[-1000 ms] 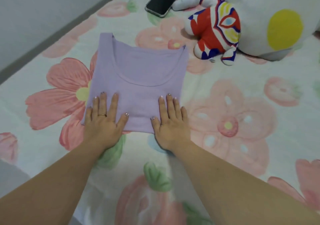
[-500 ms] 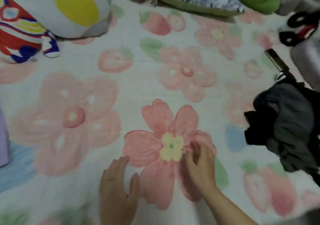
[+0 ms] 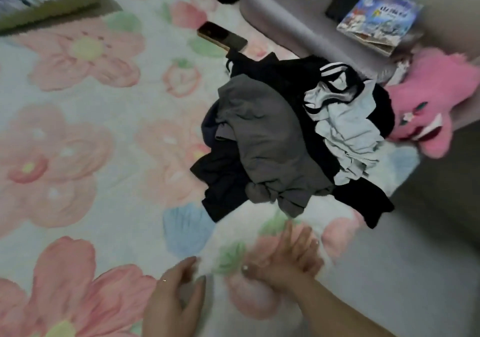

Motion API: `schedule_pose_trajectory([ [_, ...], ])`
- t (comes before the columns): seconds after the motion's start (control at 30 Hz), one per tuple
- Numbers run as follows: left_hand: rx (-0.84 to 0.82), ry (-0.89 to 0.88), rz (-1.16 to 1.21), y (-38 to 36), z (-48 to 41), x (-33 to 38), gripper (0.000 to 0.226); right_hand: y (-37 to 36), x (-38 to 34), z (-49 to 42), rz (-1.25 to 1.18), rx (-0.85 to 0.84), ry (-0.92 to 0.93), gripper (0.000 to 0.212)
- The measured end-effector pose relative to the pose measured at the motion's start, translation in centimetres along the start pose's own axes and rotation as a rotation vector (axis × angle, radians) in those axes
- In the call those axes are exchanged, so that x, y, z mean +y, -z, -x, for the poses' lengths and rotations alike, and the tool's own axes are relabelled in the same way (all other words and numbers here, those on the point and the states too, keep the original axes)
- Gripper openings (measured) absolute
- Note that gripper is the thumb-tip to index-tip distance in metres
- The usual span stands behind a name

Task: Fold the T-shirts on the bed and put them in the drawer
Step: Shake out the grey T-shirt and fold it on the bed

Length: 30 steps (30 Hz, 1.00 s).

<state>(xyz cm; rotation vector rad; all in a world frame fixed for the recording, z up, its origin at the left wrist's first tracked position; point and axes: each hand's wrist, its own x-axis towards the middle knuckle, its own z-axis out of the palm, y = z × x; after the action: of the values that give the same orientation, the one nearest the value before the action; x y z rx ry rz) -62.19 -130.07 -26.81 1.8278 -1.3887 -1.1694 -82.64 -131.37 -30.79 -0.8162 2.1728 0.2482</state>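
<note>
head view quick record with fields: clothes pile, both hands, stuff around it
pile: unfolded dark clothes heaped on the floral bedsheet
top item: grey T-shirt, crumpled
right side: light blue garment
left hand: open, holds nothing
right hand: open, fingers toward the pile, not touching
nearby: phone beyond the pile, pink plush toy to its right

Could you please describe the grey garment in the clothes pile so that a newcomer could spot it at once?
On the floral bedspread, find the heap of mostly black clothes beside the pink plush toy. The grey garment lies on top of the heap's left half. It is the only mid-grey piece; the pale blue garment to its right has black-and-white stripes.
</note>
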Motion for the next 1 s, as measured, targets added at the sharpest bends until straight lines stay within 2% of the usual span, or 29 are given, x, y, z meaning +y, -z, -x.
schedule_pose_trajectory([
  [0.1,-0.083,-0.135,-0.105,-4.7,-3.8,5.1,0.040,-0.3,-0.1,-1.0,0.005,-0.025,-0.038,0.153],
  [0.2,-0.204,-0.279,-0.225,-8.6,-7.2,10.0,0.062,-0.8,-0.7,-1.6,0.002,-0.008,-0.123,0.141],
  [0.27,-0.267,-0.359,-0.450,-11.0,-9.3,12.0,0.074,-1.1,-0.7,-2.0,0.029,-0.027,-0.166,0.139],
  [0.3,-0.291,-0.376,-0.579,-11.9,-10.1,12.8,0.073,-1.2,-0.7,-2.2,0.034,-0.048,-0.178,0.142],
  [0.33,-0.285,-0.387,-0.655,-12.6,-10.9,13.3,0.064,-1.3,-0.7,-2.5,0.033,-0.060,-0.189,0.148],
  [0.4,-0.259,-0.396,-0.712,-12.8,-12.2,14.1,0.030,-1.3,-0.6,-3.0,0.032,-0.082,-0.215,0.159],
  [0.47,-0.226,-0.459,-0.592,-12.4,-13.0,14.0,0.013,-1.1,-0.6,-3.1,0.033,-0.097,-0.213,0.162],
  [0.57,-0.270,-0.413,-0.263,-9.9,-12.5,14.3,0.030,-0.8,-0.5,-2.8,0.004,-0.100,-0.161,0.160],
  [0.6,-0.232,-0.396,-0.183,-8.8,-12.1,14.4,0.034,-0.7,-0.5,-2.5,0.003,-0.089,-0.139,0.159],
  [0.7,-0.083,-0.341,-0.109,-4.6,-10.6,14.3,0.032,0.4,-0.5,-1.1,0.025,-0.035,-0.066,0.154],
  [0.8,-0.019,-0.200,-0.032,1.0,-8.2,14.1,0.025,2.6,-0.4,2.3,-0.011,-0.004,0.051,0.144],
  [0.9,-0.005,-0.006,0.135,6.4,-4.5,14.3,0.025,3.6,-0.4,7.6,-0.306,0.101,0.320,0.128],
  [1.0,-0.004,0.170,0.333,10.9,-0.3,15.6,0.026,4.1,-2.3,15.6,-0.429,0.189,0.725,0.103],
])
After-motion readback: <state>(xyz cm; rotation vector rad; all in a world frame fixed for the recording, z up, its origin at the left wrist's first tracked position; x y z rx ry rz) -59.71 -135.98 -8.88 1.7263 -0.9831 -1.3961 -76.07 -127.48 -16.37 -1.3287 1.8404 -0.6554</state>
